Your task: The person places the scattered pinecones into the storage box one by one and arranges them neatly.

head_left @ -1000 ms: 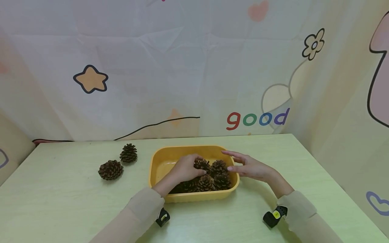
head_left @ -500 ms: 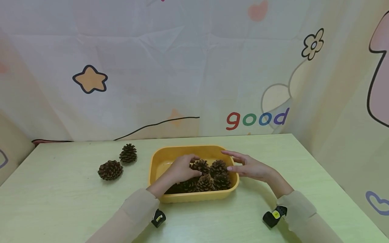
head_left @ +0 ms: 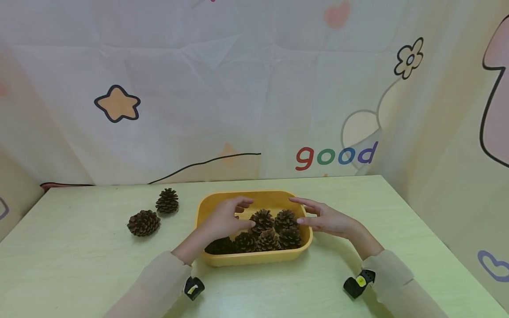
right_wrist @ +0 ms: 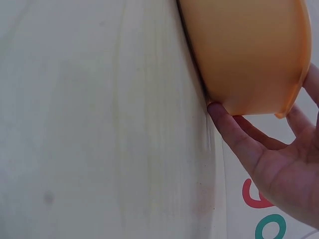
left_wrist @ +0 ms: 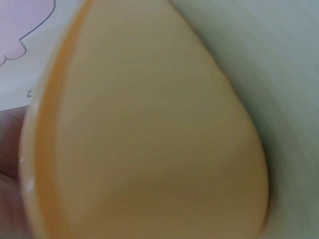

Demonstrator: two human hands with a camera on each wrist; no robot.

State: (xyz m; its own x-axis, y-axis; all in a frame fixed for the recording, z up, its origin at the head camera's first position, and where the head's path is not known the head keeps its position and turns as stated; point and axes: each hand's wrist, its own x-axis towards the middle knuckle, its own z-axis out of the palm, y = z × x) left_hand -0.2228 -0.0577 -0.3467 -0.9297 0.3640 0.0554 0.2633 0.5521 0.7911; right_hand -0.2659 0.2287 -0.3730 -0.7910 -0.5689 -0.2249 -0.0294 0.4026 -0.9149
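A yellow plastic basin (head_left: 246,259) stands on the table with several brown pine cones (head_left: 268,239) gathered in its middle and right. Above its left half is my left hand (head_left: 222,217), thumb and fingers spread apart and holding nothing. The thumb tip is just left of an upright pine cone (head_left: 262,221). In the left wrist view, the basin's wall (left_wrist: 154,119) hides most of that hand. My right hand (head_left: 332,219) holds the basin's right end, thumb at the rim. The right wrist view shows its fingers (right_wrist: 239,139) against the basin's outer side.
Left of the basin, two more pine cones lie on the pale table (head_left: 79,247): one on its side (head_left: 144,223), one upright (head_left: 167,201) behind it. A printed cloth (head_left: 179,110) hangs along the table's back edge.
My left hand has drawn back to the left and its fingers have spread, leaving the upright pine cone in the basin more exposed. The right hand keeps its place at the basin.
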